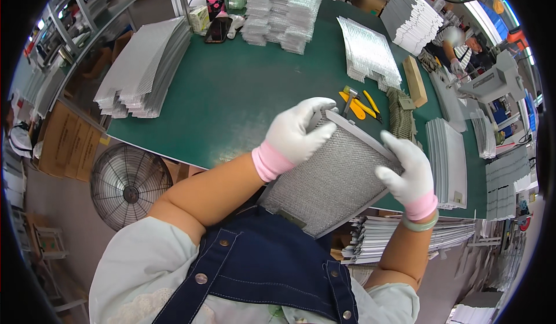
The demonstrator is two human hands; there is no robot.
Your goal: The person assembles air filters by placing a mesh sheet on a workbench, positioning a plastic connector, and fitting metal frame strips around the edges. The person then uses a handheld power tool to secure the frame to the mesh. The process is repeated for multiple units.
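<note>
Before the near edge of the green-topped table, we hold a rectangular panel of silver metal mesh in a pale metal frame, tilted, its lower end close to our dark blue apron. Our left hand, in a white glove with a pink cuff, curls around the far left corner, gripping it. Our right hand, gloved alike, spreads thumb and fingers about the right corner; we cannot tell how firmly it grips. Just beyond lie yellow-handled pliers; farther off, a stack of silver mesh sheets lies beside a pale wooden block.
</note>
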